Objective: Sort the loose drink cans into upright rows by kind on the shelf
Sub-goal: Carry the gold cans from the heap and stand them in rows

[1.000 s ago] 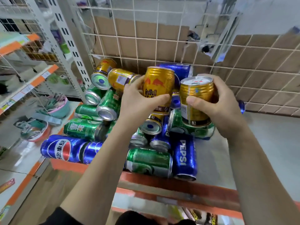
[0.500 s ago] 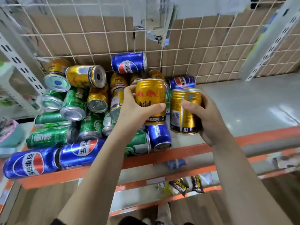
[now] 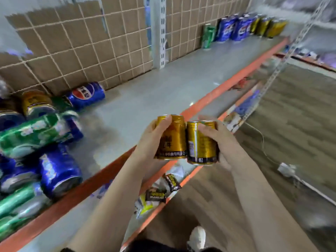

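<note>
Head view: left hand [image 3: 150, 142] curled round gold can [image 3: 172, 139], right hand [image 3: 221, 142] round second gold can [image 3: 201, 148], touching.

The left hand [image 3: 152, 142] grips a first gold can [image 3: 174, 140] and the right hand [image 3: 221, 142] grips a second gold can [image 3: 200, 148]. Both are upright and touch side by side over the orange front edge of the grey shelf [image 3: 154, 91]. A heap of loose cans [image 3: 36, 131], blue, green and gold, lies at the left. The upright cans [image 3: 227, 30] stand in a row at the far right.
</note>
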The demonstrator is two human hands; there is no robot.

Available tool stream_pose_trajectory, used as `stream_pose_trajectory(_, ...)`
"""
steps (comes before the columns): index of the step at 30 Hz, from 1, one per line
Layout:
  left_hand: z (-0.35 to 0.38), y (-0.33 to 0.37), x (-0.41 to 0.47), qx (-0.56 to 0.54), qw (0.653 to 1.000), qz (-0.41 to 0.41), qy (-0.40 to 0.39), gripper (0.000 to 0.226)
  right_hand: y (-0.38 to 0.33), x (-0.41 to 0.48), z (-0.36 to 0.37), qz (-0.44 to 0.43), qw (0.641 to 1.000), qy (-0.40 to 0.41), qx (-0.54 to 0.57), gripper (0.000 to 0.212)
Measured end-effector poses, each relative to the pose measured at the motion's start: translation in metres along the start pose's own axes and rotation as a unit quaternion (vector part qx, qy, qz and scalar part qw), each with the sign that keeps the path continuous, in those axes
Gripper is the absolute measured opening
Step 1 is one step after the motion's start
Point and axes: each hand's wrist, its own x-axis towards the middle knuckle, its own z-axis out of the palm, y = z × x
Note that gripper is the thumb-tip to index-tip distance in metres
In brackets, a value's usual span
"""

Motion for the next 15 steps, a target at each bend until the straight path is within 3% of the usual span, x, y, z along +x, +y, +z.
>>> stream_pose_trajectory(3,0.054,-0.009,0.028,0.034,0.998,0.028,-0.052,0.042,-0.010,0.006,-0.061,0.009,0.999,0.030,0.011,0.058)
stream_pose_trajectory(7,0.114,-0.020,0.060,0.106,0.989,0.057,-0.081,0.060,-0.026,0.020,-0.128,0.002,0.998,0.065,0.011,0.056)
stream_pose_trajectory(11,0.158,-0.024,0.092,0.179,0.976,0.064,-0.109,0.048,-0.040,0.033,-0.178,-0.003,0.995,0.096,-0.030,0.051)
stream_pose_trajectory(15,0.198,-0.018,0.133,0.235,0.961,0.070,-0.126,0.036,-0.051,0.054,-0.215,-0.002,0.986,0.147,-0.076,0.060)
